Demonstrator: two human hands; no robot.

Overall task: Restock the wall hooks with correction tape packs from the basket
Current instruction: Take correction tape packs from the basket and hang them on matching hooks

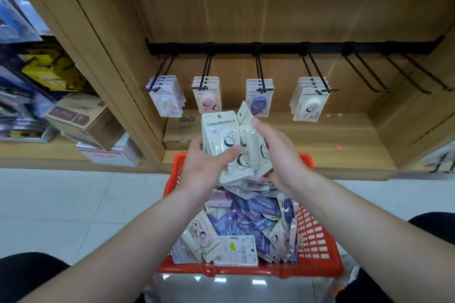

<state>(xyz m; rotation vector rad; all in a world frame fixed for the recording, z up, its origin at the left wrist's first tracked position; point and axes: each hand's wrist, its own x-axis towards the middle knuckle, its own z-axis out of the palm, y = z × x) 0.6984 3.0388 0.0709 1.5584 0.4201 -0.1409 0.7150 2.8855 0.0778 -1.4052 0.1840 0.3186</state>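
Front pack (pixel 219 138), held above the basket (pixel 246 270): header reads "Campus", followed by Chinese characters. Lower left of the header, "GOOD TIME" in two lines.

Second pack (pixel 245 115), also above the basket: edge print too tilted to read.

Carton (pixel 176 130), beyond the basket's far rim: "SIGN" (the line above it is illegible).

White box (pixel 110 155), left of the basket: red lettering, upside down, not legible.

Loose packs (pixel 236 251) inside the basket: fine print, unreadable.
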